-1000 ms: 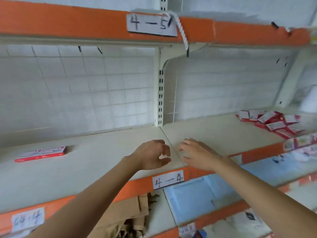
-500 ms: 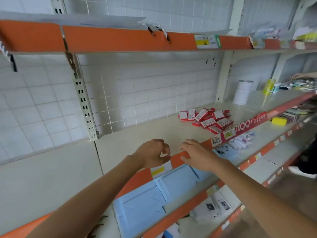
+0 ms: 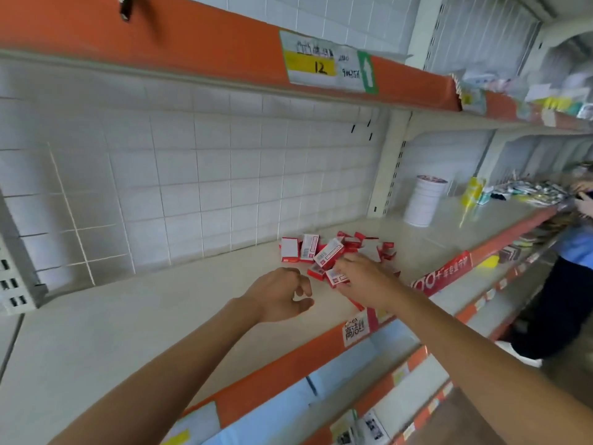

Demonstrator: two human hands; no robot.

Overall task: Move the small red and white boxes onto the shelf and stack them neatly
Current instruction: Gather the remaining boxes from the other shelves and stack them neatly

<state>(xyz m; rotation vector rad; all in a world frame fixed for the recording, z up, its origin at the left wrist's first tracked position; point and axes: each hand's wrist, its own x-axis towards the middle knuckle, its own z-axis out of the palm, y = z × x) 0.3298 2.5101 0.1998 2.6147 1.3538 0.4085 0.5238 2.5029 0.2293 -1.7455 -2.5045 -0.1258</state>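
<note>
Fingers [image 3: 345,268] of the right hand [image 3: 362,281] pinch one small box [image 3: 337,278], long axis lying flat, at the box heap [image 3: 337,250] on the shelf [image 3: 160,316]; left hand [image 3: 279,295] hovers nearby, loosely curled, holding nothing.

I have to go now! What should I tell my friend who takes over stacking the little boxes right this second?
Left hand: loosely curled, holds nothing, hovers over the shelf.
Right hand: reaching into the pile of red and white boxes, fingers on one box at the near edge; a firm grip is not clear.
Done: the boxes are on the shelf, but jumbled.
Left: pick them up and stack them neatly.
</note>
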